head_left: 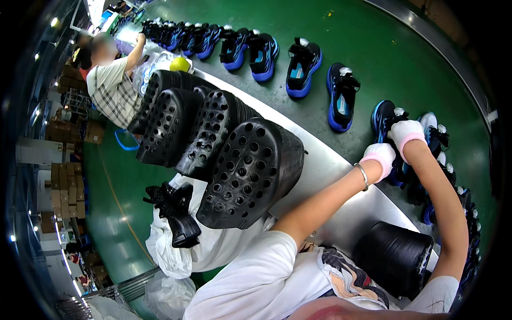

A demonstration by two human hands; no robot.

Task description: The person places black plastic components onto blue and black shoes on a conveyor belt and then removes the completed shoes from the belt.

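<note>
Both my hands wear white gloves with pink cuffs and are together at a black and blue sneaker [381,118] on the green belt. My right hand [408,132] is closed at the sneaker's upper, beside its tongue. Closer to me, my left hand [380,157] is closed against the same shoe's lower end. The gloves hide most of the fingers and part of the shoe. To the right stands a sneaker with a pale toe [428,122], and on the left another black and blue sneaker [342,98] sits apart, toe and opening facing up.
A metal ledge [325,154] borders the green belt [362,37], where sneakers stand in a long row. Nested stacks of black perforated plastic pieces [250,170] rise at left; another black stack [397,256] is near my body. A co-worker [114,80] is at the far left.
</note>
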